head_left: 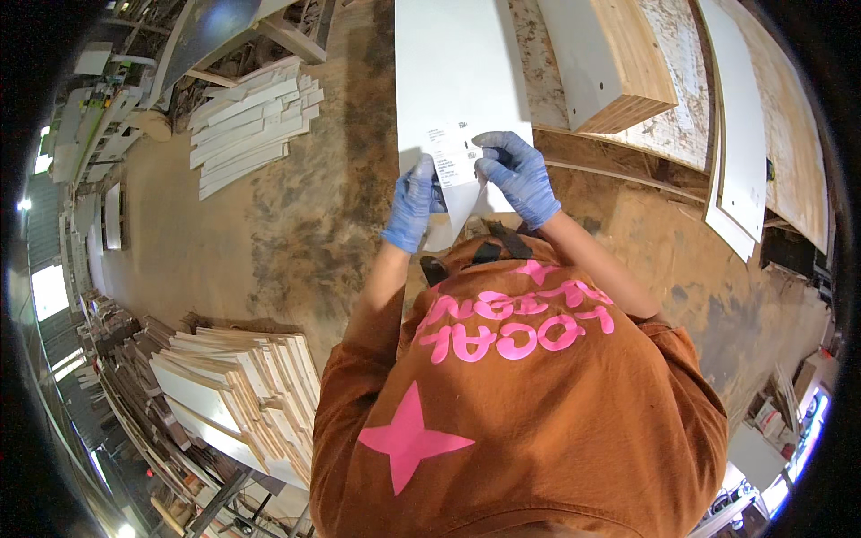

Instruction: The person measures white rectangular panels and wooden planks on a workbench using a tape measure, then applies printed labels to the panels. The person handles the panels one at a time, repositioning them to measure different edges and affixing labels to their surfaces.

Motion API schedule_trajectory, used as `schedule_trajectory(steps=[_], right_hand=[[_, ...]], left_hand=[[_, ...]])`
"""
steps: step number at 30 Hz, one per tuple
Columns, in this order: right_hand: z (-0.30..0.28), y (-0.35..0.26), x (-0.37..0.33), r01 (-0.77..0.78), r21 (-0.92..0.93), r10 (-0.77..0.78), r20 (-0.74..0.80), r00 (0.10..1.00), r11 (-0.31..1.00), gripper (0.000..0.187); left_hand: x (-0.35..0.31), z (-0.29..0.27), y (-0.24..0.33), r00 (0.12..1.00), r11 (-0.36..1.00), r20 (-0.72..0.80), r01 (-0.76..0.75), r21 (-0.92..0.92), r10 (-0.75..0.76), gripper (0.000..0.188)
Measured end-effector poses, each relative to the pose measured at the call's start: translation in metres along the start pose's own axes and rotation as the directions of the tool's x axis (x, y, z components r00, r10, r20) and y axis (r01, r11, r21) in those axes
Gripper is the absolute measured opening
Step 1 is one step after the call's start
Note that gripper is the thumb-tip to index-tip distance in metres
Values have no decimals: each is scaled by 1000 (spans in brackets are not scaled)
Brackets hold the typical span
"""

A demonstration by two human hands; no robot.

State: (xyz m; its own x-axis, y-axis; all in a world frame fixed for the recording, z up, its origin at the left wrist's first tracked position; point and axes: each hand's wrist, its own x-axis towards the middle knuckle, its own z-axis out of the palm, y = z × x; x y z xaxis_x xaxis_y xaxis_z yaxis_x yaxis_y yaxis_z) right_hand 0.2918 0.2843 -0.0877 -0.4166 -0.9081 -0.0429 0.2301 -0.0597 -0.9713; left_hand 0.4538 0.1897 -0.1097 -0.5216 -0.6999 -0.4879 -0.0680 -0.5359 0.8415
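A white printed label [455, 154] lies over the near end of a long white panel [457, 67]. My left hand [410, 204], in a blue glove, pinches the label's lower left side between thumb and fingers. Opposite it, my right hand [520, 177], gloved the same way, has bent fingers and thumb closed on the label's right side. The label's lower part hangs down as a pale pointed flap between my hands. My left fingertips are partly hidden behind the paper.
A thick wooden-edged white board [619, 90] rests on a worn workbench [668, 143] at the right, beside narrow white panels [744, 134]. Several white strips [256, 121] are piled at the far left. Boards are stacked [242, 386] at the near left, above the brown stained floor [206, 269].
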Motion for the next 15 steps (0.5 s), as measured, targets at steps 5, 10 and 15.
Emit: schedule_trajectory(steps=[5,10,15], right_hand=[[1,2,-3,-49,-73,52,28,998,996,30],[7,-1,-6,-112,-107,118,46,992,988,32],[9,0,-11,-118,-146,127,54,990,982,30]], left_hand=[[14,-11,1,999,998,-34,-9,62,11,54],[7,-8,15,996,993,14,-92,75,91,43],[3,-5,16,994,994,22,-109,28,108,38]])
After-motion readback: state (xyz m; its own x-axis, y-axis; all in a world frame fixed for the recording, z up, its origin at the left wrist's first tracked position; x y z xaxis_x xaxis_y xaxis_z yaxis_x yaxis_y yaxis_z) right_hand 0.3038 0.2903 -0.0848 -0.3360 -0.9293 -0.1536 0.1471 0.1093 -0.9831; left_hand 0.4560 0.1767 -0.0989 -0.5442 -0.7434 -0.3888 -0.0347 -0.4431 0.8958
